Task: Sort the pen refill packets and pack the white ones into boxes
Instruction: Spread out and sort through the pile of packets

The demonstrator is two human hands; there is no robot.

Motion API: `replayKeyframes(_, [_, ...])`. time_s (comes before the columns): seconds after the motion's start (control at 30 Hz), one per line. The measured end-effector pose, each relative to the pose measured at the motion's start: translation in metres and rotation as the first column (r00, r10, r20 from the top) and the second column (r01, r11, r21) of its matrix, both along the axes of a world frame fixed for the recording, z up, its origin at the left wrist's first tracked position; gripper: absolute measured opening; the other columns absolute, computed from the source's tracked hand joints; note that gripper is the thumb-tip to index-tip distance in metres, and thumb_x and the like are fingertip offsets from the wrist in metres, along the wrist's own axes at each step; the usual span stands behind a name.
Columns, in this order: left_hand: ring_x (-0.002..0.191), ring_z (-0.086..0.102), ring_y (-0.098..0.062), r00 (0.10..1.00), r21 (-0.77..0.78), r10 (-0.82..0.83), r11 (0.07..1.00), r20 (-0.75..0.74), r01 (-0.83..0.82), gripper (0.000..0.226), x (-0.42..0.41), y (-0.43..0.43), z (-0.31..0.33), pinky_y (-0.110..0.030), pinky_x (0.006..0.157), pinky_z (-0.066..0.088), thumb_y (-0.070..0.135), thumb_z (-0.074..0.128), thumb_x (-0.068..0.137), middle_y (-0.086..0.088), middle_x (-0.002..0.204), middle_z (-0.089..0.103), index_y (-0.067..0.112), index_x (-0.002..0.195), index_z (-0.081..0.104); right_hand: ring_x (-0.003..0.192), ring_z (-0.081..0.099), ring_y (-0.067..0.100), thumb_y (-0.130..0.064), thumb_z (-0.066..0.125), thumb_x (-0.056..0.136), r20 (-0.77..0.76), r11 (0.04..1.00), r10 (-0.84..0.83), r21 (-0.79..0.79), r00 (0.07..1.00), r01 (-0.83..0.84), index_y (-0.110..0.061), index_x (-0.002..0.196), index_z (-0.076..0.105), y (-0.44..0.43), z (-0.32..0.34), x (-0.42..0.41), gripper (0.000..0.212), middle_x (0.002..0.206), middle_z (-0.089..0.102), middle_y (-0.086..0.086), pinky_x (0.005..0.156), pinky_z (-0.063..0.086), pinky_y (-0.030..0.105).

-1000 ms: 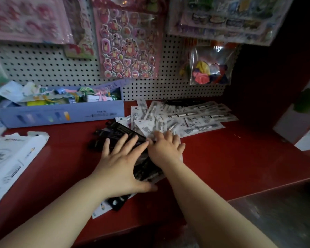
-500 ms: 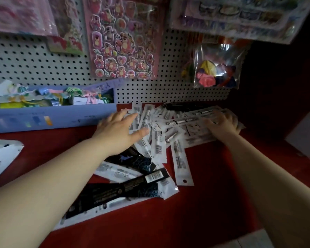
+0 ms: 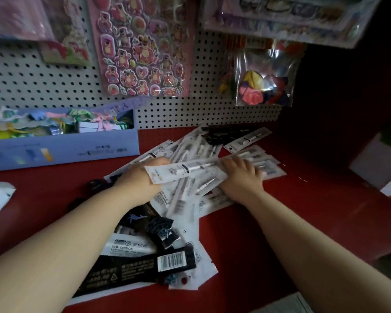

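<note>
**Two hands closing on the white heap**

Half a second ago I saw the hands well apart. Now the left hand (image 3: 142, 180) and right hand (image 3: 243, 177) meet over the white packets (image 3: 196, 150) at the back of the red shelf (image 3: 257, 233). A top packet (image 3: 183, 171) hides the left fingers, so I cannot tell that grip. The right fingers bend onto the heap, pinch unclear. The black packets (image 3: 136, 265) lie nearer, so I judge the sorting underway, with nothing boxed.

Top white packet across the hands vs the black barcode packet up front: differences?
The white packet is pale, a refill showing through; the black packet is dark with a white barcode label. The white packet lies over the left hand, reaching the right hand; the black packet lies nearer the camera, clear of both hands. Both are long and flat.
</note>
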State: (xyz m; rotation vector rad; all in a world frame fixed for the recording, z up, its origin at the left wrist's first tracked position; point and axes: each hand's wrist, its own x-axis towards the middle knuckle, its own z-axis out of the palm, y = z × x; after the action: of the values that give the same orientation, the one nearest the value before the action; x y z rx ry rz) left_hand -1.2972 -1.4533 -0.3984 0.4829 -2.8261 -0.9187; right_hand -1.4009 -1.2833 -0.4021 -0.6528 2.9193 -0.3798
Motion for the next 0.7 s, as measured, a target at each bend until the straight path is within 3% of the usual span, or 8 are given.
replayKeyframes(0.1, [0.107,0.051,-0.022,0.983,0.229,0.118,0.970,-0.141,-0.084,0.034,0.015,-0.019,0.000,-0.031,0.084,0.047,0.000,0.057,0.082,-0.006,0.117,0.055,0.008,0.115,0.053,0.143,0.002,0.026,-0.029,0.053,0.084,0.029,0.999,-0.006,-0.031,1.000,0.007,-0.028,0.143,0.020,-0.013,0.000,0.025,0.068,0.156,0.008,0.003,0.117,0.000,0.046])
replayKeyframes(0.17, [0.111,0.051,-0.029,0.923,0.486,0.300,0.861,-0.242,-0.152,0.033,0.022,-0.032,0.005,-0.029,0.088,0.044,-0.011,0.041,0.086,-0.019,0.123,0.052,-0.002,0.117,0.049,0.143,0.000,0.027,-0.029,0.054,0.084,0.073,0.999,-0.013,-0.040,0.997,0.015,-0.027,0.144,0.020,-0.022,0.000,0.037,0.069,0.156,0.007,0.004,0.117,-0.002,0.047])
replayKeyframes(0.23, [0.110,0.052,-0.030,0.827,0.603,0.454,0.776,-0.333,-0.184,0.035,0.036,-0.042,0.013,-0.029,0.089,0.040,-0.010,0.027,0.090,-0.022,0.122,0.053,-0.003,0.117,0.049,0.143,-0.001,0.028,-0.026,0.053,0.084,0.108,0.998,-0.008,-0.053,0.994,0.014,-0.024,0.144,0.019,-0.031,0.002,0.049,0.069,0.156,0.007,0.004,0.116,-0.005,0.049])
replayKeyframes(0.3, [0.105,0.052,-0.024,0.751,0.613,0.518,0.766,-0.410,-0.194,0.032,0.050,-0.047,0.015,-0.027,0.084,0.040,0.002,0.026,0.095,-0.016,0.119,0.055,0.004,0.117,0.049,0.143,0.003,0.028,-0.021,0.049,0.085,0.128,0.992,-0.010,-0.120,0.992,0.026,-0.020,0.143,0.023,-0.035,0.006,0.057,0.064,0.154,0.014,0.005,0.116,-0.004,0.048])
replayKeyframes(0.4, [0.116,0.047,-0.019,0.845,0.391,0.328,0.907,-0.421,-0.157,0.038,0.066,-0.038,0.012,-0.029,0.095,0.033,0.030,0.039,0.094,-0.003,0.122,0.051,0.011,0.125,0.048,0.138,0.021,0.025,-0.011,0.042,0.087,0.118,0.910,-0.075,-0.397,0.990,0.116,-0.018,0.134,0.041,-0.032,0.009,0.062,0.048,0.146,0.035,0.006,0.117,0.008,0.043])
replayKeyframes(0.47, [0.127,0.037,-0.016,0.954,0.160,0.117,0.984,-0.275,-0.074,0.054,0.068,-0.023,0.005,-0.030,0.103,0.027,0.047,0.042,0.088,0.002,0.137,0.042,0.021,0.135,0.038,0.136,0.024,0.023,-0.009,0.038,0.089,0.019,0.843,-0.126,-0.524,0.992,0.117,-0.020,0.129,0.047,-0.026,0.007,0.055,0.043,0.143,0.040,0.003,0.113,0.014,0.039])
replayKeyframes(0.57, [0.141,0.012,-0.013,0.999,-0.204,-0.034,0.978,0.041,0.041,0.070,0.061,-0.013,-0.006,-0.038,0.114,0.009,0.073,0.021,0.077,0.012,0.152,0.013,0.040,0.139,0.020,0.141,0.012,0.025,-0.024,0.038,0.094,-0.099,0.932,-0.071,-0.362,0.993,0.030,-0.022,0.138,0.036,-0.019,0.005,0.022,0.045,0.152,0.024,0.003,0.115,0.008,0.041])
replayKeyframes(0.7, [0.142,0.002,-0.009,0.988,-0.275,-0.027,0.959,0.154,0.069,0.049,0.055,-0.017,-0.009,-0.037,0.115,0.004,0.055,0.023,0.089,0.020,0.152,0.000,0.047,0.137,0.016,0.144,-0.001,0.024,-0.047,0.031,0.094,-0.082,0.997,0.056,-0.043,0.995,-0.060,-0.026,0.145,0.020,-0.023,0.005,-0.034,0.056,0.157,0.004,0.002,0.116,0.000,0.041])
